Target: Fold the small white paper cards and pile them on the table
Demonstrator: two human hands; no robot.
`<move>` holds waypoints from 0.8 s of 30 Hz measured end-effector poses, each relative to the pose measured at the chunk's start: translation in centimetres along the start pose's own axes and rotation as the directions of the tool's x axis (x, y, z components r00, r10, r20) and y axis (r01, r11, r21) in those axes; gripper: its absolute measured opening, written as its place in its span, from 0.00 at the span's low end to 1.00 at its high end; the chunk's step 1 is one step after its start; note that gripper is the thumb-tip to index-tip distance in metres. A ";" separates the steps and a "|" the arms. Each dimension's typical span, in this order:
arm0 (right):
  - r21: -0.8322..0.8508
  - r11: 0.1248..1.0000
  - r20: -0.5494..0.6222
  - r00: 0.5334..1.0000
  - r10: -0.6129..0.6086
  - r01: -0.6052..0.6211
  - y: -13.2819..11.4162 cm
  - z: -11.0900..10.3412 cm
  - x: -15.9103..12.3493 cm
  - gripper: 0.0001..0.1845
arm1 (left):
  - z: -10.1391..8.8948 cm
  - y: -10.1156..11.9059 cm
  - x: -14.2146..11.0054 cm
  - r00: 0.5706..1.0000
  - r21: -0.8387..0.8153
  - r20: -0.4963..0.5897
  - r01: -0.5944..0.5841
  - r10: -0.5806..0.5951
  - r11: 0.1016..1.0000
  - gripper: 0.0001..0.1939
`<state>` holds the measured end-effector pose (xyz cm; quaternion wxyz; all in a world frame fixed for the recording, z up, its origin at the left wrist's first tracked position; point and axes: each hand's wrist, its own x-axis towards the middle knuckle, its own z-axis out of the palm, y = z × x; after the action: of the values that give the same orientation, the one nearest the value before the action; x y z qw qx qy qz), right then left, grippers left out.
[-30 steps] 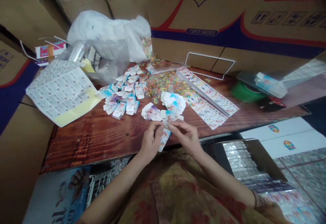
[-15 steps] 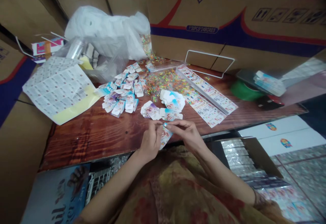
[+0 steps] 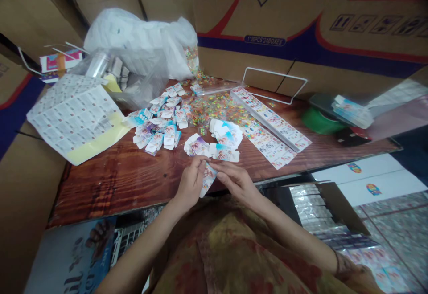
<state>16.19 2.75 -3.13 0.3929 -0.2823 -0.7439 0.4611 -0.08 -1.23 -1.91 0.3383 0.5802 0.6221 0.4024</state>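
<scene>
Close to my body, at the table's front edge, my left hand grips a small printed carton in blue and white with a picture of fingers on it. My right hand has its fingertips together at the carton's upper end; its thumb lies along the carton's right side. Just beyond my hands are flat unfolded cartons: a blue stack, a purple one and a blue one. To the left lies a heap of folded small cartons.
Tiny coloured pieces are scattered mid-table. Printed sticker strips lie right of them. A sticker sheet and white plastic bag stand left. A green tape roll is at right; a large cardboard box walls the back.
Both hands have moved slightly left and down with the carton. My right fingertips, earlier pinching its top flap, now lie over its upper end.
</scene>
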 end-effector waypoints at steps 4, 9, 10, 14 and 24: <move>-0.546 0.834 -0.127 0.992 0.015 -0.083 2.3 -1.3 1.8 0.24 | -3.6 -0.9 3.8 0.982 0.068 -0.191 0.003 0.010 0.998 0.16; -0.908 0.409 -0.079 0.996 0.050 -0.092 4.4 -1.8 3.4 0.18 | -8.9 -2.2 9.1 0.903 0.463 -0.363 -0.038 0.229 0.886 0.22; -0.915 0.395 -0.068 0.997 0.043 -0.079 4.6 -1.7 3.4 0.14 | -9.2 -2.2 9.4 0.896 0.536 -0.371 -0.008 0.244 0.844 0.25; -0.915 0.391 -0.090 0.995 0.043 -0.100 4.6 -1.3 3.1 0.12 | -7.2 -1.5 7.6 0.882 0.684 -0.340 -0.007 0.328 0.729 0.23; -0.842 0.518 -0.146 0.988 0.053 -0.152 4.2 -2.5 3.7 0.10 | 2.0 -1.1 1.5 0.988 0.338 -0.102 -0.072 0.112 0.939 0.13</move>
<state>16.54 8.54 -5.13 0.2147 -0.5043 -0.8351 0.0474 1.05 0.42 -3.67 0.1784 0.6324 0.6723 0.3408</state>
